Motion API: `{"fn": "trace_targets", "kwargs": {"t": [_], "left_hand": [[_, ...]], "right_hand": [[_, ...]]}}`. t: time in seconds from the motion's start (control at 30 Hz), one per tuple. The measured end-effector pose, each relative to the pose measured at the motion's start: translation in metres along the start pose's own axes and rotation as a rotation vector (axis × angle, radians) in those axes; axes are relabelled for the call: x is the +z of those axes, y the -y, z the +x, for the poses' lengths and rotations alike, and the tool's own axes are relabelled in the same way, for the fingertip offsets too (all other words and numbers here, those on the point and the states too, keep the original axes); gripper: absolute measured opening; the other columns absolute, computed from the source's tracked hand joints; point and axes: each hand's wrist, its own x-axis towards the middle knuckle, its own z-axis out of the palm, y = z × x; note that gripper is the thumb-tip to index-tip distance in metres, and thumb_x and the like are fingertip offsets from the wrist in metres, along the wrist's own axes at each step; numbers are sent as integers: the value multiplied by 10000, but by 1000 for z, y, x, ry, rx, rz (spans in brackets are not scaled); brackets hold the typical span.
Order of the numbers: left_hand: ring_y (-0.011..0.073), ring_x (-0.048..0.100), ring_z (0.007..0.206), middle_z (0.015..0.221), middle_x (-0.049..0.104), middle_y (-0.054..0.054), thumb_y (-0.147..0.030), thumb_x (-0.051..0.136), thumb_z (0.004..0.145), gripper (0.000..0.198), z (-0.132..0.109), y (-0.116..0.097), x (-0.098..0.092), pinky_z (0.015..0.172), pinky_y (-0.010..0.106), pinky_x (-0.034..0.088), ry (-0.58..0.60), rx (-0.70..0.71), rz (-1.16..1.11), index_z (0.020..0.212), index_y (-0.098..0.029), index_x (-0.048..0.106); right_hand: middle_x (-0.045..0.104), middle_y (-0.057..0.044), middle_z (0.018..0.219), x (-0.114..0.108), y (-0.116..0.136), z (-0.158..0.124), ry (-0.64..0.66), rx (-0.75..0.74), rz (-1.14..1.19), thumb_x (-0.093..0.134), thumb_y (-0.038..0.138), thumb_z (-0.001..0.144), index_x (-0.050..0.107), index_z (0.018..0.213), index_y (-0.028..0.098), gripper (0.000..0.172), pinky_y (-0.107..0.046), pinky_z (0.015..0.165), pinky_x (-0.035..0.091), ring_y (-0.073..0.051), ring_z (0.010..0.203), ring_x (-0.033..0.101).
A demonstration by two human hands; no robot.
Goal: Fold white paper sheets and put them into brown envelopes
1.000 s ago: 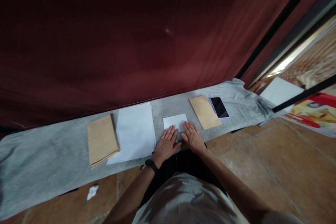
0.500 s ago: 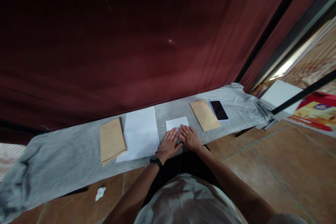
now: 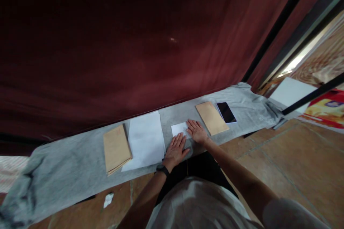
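A small piece of folded white paper (image 3: 179, 128) lies on the grey cloth in front of me. My left hand (image 3: 176, 149) rests flat over its near left part, fingers stretched out. Over the paper's right end lies my right hand (image 3: 196, 132), also flat with the fingers extended. Both hands cover part of the paper. Just left of my left hand is a stack of white sheets (image 3: 146, 141). A single brown envelope (image 3: 212, 118) lies to the right of my right hand.
Several brown envelopes (image 3: 116, 148) are stacked left of the white sheets. A phone (image 3: 226, 112) lies beyond the single envelope. Grey cloth (image 3: 70, 164) covers the narrow table, which stands against a dark red curtain (image 3: 150, 50). A white scrap (image 3: 108, 200) is on the tiled floor.
My right hand has slid away from my left, forward and toward the paper's right end. The hands were touching and are now apart. The view has shifted slightly.
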Motion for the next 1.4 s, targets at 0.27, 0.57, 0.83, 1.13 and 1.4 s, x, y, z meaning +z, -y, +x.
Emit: {"fn": "trace_targets", "kwargs": {"t": [0.27, 0.57, 0.83, 1.13, 1.4], "left_hand": [[229, 243, 1530, 1622, 340, 135, -470, 352, 1032, 650, -2, 2, 7, 1254, 449, 240, -12, -4, 2, 1573, -117, 271], [274, 262, 1521, 1615, 324, 190, -414, 289, 1048, 634, 18, -11, 13, 1222, 500, 285, -54, -138, -31, 1583, -81, 220], [285, 248, 1525, 1617, 326, 186, -472, 305, 1036, 673, 42, 2, 10, 1216, 487, 294, -70, -236, -37, 1580, -82, 241], [311, 236, 1526, 1619, 290, 224, -480, 331, 1024, 718, 33, 21, 11, 1220, 511, 280, -91, -307, -19, 1573, -32, 212], [302, 230, 1529, 1625, 293, 199, -354, 311, 1026, 648, 32, 13, 8, 1222, 522, 281, -73, -397, -45, 1588, -55, 186]], "right_hand": [[431, -118, 1568, 0, 12, -25, -38, -44, 39, 378, 400, 1045, 451, 1504, 151, 527, -462, 1206, 283, -263, 1432, 429], [399, -91, 1590, -3, 20, -65, -50, -51, 43, 420, 377, 1042, 345, 1561, 199, 554, -457, 1231, 234, -232, 1453, 397], [423, -86, 1577, -15, 24, -63, -23, -28, 55, 392, 391, 1054, 392, 1540, 192, 526, -457, 1234, 227, -236, 1447, 404], [400, -76, 1589, -18, 25, -64, -20, -20, 72, 397, 374, 1051, 349, 1561, 202, 540, -456, 1234, 228, -234, 1448, 405], [371, -77, 1603, -18, 24, -64, 7, -22, 76, 397, 365, 1049, 306, 1579, 201, 562, -466, 1232, 228, -243, 1462, 383]]}}
